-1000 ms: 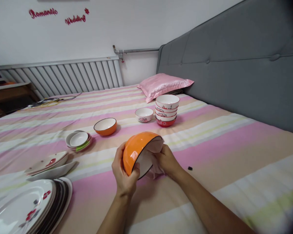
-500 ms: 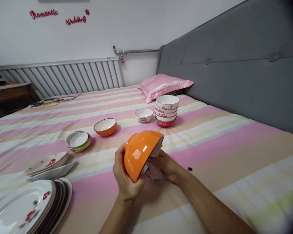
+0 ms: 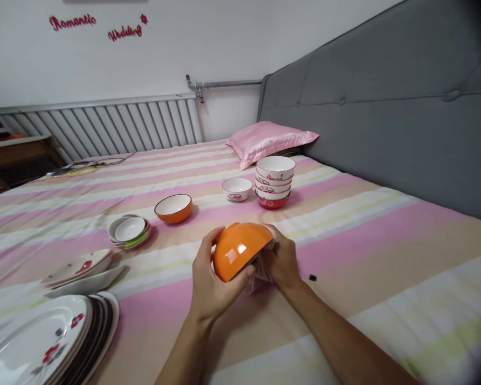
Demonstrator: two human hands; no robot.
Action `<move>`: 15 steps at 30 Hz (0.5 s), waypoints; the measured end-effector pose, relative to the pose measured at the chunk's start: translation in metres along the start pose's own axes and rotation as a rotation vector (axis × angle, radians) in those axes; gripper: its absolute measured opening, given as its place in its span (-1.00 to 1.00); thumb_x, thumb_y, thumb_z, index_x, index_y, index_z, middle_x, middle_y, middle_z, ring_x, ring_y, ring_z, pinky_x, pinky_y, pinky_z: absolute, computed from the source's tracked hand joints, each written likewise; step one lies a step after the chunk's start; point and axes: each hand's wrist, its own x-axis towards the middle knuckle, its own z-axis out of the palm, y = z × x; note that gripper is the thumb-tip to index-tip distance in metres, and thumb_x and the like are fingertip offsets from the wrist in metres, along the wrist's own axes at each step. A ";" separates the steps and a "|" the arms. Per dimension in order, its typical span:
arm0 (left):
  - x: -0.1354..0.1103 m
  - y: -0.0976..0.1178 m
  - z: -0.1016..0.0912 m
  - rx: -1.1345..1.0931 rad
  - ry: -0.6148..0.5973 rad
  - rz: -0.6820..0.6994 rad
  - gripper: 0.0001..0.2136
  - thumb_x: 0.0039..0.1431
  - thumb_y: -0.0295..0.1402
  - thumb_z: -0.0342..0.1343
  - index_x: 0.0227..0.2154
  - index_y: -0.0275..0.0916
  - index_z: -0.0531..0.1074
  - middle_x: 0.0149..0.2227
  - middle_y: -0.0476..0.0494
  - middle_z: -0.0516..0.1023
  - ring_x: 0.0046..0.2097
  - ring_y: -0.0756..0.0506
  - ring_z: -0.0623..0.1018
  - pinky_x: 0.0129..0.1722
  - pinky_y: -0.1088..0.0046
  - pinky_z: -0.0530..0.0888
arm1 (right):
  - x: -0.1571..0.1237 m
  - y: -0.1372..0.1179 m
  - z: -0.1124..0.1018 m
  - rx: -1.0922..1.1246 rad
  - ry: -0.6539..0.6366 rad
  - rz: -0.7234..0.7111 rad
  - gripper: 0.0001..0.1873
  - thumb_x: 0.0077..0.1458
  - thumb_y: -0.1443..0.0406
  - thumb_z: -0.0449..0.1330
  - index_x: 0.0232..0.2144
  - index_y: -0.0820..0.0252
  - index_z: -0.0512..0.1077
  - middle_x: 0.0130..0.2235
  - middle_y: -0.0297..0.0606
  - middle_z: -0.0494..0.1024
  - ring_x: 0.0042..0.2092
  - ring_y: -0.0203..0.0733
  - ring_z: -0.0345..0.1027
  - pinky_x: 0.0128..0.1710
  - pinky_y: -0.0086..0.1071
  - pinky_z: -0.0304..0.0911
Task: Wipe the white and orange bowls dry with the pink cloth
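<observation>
An orange bowl [image 3: 240, 247] is held tilted above the bed, its outside facing up and its opening turned down to the right. My left hand [image 3: 214, 278] grips it from the left, thumb along the lower rim and fingers behind. A pale cloth or tissue [image 3: 260, 275] is bunched in my right hand [image 3: 282, 259], which presses it against the bowl's right rim. The bowl's inside and part of the cloth are hidden. Beyond stands another orange bowl [image 3: 173, 208], upright with a white inside.
A stack of patterned bowls [image 3: 274, 184] stands beside a single white bowl [image 3: 237, 190]. To the left are small dishes [image 3: 130, 230], oblong dishes [image 3: 80, 270] and stacked plates [image 3: 36, 337]. A pink pillow [image 3: 268, 140] lies by the grey headboard [image 3: 364, 96]. A small black piece [image 3: 312, 278] lies at right.
The bowl has turned further downward and shifted slightly right. My right hand has moved from under the opening up to the right rim with the cloth.
</observation>
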 end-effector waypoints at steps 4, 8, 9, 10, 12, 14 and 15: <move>-0.001 0.000 0.002 0.139 -0.097 -0.041 -0.40 -0.13 -0.27 0.23 0.04 -0.22 0.23 0.04 -0.24 0.41 0.03 -0.20 0.43 0.02 0.21 0.38 | -0.003 -0.002 -0.004 -0.294 0.086 -0.288 -0.60 -0.03 0.26 0.13 -0.08 0.14 0.40 -0.11 -0.17 0.58 -0.11 -0.06 0.49 -0.16 -0.32 0.36; -0.002 -0.002 0.003 0.227 -0.142 -0.041 -0.41 -0.20 -0.36 0.19 0.00 -0.23 0.24 -0.02 -0.22 0.45 -0.05 -0.21 0.47 -0.06 0.21 0.42 | -0.003 -0.001 -0.003 -0.409 0.062 -0.455 -0.58 0.00 0.37 0.06 -0.04 0.16 0.37 -0.08 -0.18 0.57 -0.05 -0.11 0.46 -0.11 -0.34 0.35; -0.002 -0.003 0.003 0.239 -0.137 -0.045 -0.42 -0.23 -0.39 0.17 -0.01 -0.23 0.24 -0.05 -0.22 0.46 -0.07 -0.21 0.48 -0.09 0.21 0.43 | -0.002 -0.001 -0.003 -0.414 0.054 -0.463 -0.58 0.00 0.37 0.05 -0.04 0.16 0.37 -0.08 -0.18 0.57 -0.05 -0.12 0.46 -0.11 -0.33 0.35; -0.002 -0.003 0.004 0.249 -0.126 -0.051 -0.42 -0.25 -0.41 0.15 -0.03 -0.23 0.25 -0.06 -0.21 0.47 -0.09 -0.22 0.49 -0.10 0.21 0.43 | -0.001 -0.002 -0.003 -0.415 0.047 -0.463 -0.58 -0.01 0.37 0.05 -0.04 0.16 0.37 -0.08 -0.18 0.57 -0.06 -0.12 0.47 -0.12 -0.34 0.35; -0.002 -0.003 0.005 0.267 -0.096 -0.067 -0.43 -0.27 -0.43 0.13 -0.05 -0.24 0.28 -0.09 -0.20 0.48 -0.11 -0.22 0.49 -0.11 0.21 0.43 | 0.000 -0.002 -0.004 -0.409 0.030 -0.441 -0.56 -0.05 0.37 0.07 -0.05 0.14 0.38 -0.09 -0.20 0.57 -0.08 -0.12 0.48 -0.15 -0.35 0.36; -0.002 -0.003 0.007 0.274 -0.070 -0.083 -0.44 -0.27 -0.42 0.13 -0.05 -0.25 0.30 -0.09 -0.21 0.50 -0.11 -0.23 0.50 -0.10 0.21 0.43 | 0.001 -0.002 -0.004 -0.393 0.009 -0.409 -0.54 -0.09 0.36 0.08 -0.06 0.14 0.38 -0.10 -0.21 0.58 -0.09 -0.12 0.48 -0.16 -0.37 0.36; -0.002 -0.003 0.007 0.271 -0.061 -0.090 -0.44 -0.27 -0.41 0.14 -0.05 -0.25 0.31 -0.09 -0.21 0.50 -0.10 -0.23 0.50 -0.09 0.20 0.43 | 0.002 -0.002 -0.004 -0.382 -0.001 -0.393 -0.53 -0.11 0.36 0.09 -0.06 0.14 0.38 -0.10 -0.22 0.58 -0.09 -0.12 0.48 -0.16 -0.38 0.36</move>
